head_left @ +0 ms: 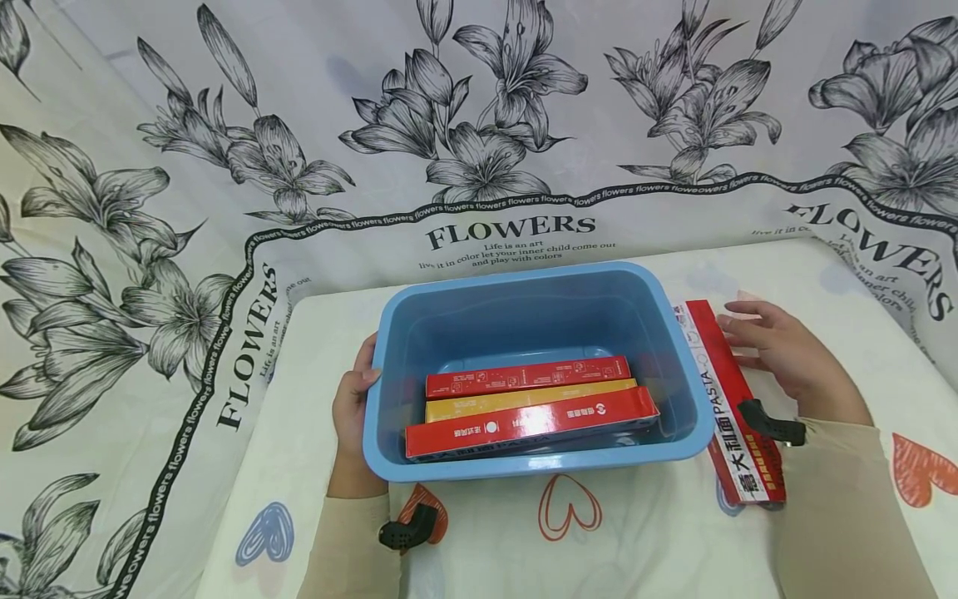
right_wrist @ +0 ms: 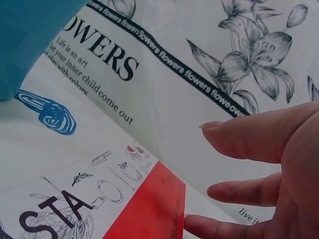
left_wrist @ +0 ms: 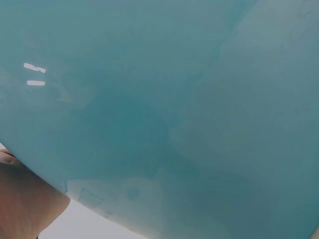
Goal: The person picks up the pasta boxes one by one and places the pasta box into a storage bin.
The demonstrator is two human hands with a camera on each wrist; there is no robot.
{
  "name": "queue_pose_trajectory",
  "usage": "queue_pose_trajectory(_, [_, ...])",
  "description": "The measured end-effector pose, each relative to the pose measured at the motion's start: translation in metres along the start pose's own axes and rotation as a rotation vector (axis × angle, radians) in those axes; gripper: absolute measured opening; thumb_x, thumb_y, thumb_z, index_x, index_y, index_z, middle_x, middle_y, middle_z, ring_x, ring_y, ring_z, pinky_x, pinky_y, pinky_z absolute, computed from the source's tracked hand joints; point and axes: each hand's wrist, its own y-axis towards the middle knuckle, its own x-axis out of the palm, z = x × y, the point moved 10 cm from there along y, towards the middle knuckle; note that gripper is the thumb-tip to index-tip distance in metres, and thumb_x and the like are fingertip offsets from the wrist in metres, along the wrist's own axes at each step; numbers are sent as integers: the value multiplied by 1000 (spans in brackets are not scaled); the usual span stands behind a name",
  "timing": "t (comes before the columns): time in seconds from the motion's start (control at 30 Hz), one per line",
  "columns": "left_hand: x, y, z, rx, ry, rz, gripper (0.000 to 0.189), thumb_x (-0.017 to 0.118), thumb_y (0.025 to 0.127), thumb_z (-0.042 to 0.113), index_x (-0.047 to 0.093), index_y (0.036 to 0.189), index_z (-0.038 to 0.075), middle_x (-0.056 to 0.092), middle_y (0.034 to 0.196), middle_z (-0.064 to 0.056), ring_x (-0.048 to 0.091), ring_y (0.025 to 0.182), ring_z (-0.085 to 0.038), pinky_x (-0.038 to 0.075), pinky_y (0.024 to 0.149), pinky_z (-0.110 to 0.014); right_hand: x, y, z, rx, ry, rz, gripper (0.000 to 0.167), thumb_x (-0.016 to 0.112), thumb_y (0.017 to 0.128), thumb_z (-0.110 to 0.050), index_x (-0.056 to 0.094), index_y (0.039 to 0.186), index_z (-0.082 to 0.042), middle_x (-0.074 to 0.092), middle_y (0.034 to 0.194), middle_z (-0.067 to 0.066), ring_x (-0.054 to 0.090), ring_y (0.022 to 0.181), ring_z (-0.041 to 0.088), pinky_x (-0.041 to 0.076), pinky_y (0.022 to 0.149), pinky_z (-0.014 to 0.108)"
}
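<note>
A blue plastic basin (head_left: 535, 467) stands on the table, two red boxes (head_left: 527, 378) and a yellow box (head_left: 467, 408) lying lengthwise inside it. My left hand (head_left: 353, 408) grips its left side, thumb at the rim. The basin's outer wall (left_wrist: 164, 99) fills most of the left wrist view, with part of the hand (left_wrist: 27, 199) at lower left. Right of the basin lies a long red-and-white pasta box (head_left: 722, 383). My right hand (head_left: 778, 349) is beside its far end, fingers extended. In the right wrist view one fingertip (right_wrist: 194, 221) is at the box's red edge (right_wrist: 144, 209); contact is unclear.
A white cloth with printed hearts (head_left: 571, 507) covers the table. Behind and to the left hangs a curtain with black flower drawings (head_left: 486, 158). Each wrist carries a small black device (head_left: 407, 526).
</note>
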Motion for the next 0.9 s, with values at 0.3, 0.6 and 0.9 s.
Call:
queue_pose_trajectory(0.3, [-1,-1,-1,-6,20,15,59,27,98,16,48,153,15,48,150,-19,49,135,-33,52,107,-42,6,0,10,66,-2,-55,91,54,109,-55,14,174,-6,38,162,34,48,138,53,59,91,48])
queue_pose_trajectory(0.6, [-1,-1,-1,-7,23,8,59,26,98,16,46,153,15,46,151,-19,47,136,-33,52,108,-42,5,-3,14,129,-58,-70,97,57,107,-59,17,169,4,43,156,36,57,128,50,62,88,49])
queue_pose_trajectory(0.9, [0,-2,1,0,36,16,59,26,98,15,46,153,15,47,152,-20,47,138,-35,51,109,-44,10,-9,10,149,-117,-135,101,59,106,-61,20,165,10,44,153,38,59,125,51,63,87,52])
